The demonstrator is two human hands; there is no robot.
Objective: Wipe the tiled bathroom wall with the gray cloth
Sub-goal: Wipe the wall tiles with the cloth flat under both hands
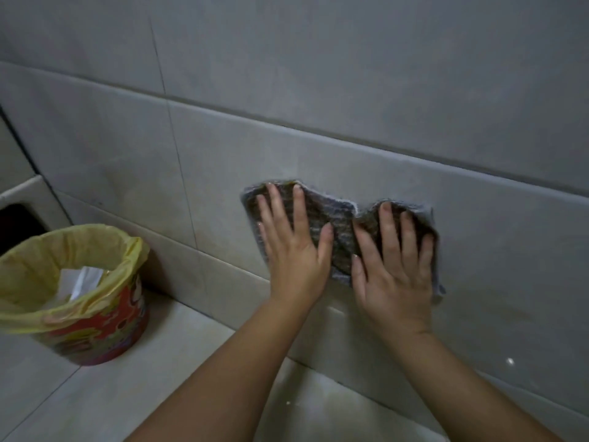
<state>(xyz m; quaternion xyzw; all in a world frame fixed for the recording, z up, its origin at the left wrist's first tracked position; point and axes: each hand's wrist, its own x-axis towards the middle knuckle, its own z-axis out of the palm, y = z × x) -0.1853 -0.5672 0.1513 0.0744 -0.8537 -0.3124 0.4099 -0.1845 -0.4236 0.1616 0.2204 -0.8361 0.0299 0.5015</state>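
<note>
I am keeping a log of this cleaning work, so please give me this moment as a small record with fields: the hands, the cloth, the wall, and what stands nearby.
left hand: left hand flat, fingers spread, pressing on the cloth
right hand: right hand flat, fingers spread, also on the cloth
cloth: gray cloth spread against the wall under both palms
wall: tiled wall, gray tiles with dark grout lines
nearby: bin on the left, lined with a yellow bag, white paper inside
grip: no pinch; palms hold the cloth flat

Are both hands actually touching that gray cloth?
Touching. The head view shows the left hand and right hand spread flat on the gray cloth.
</note>
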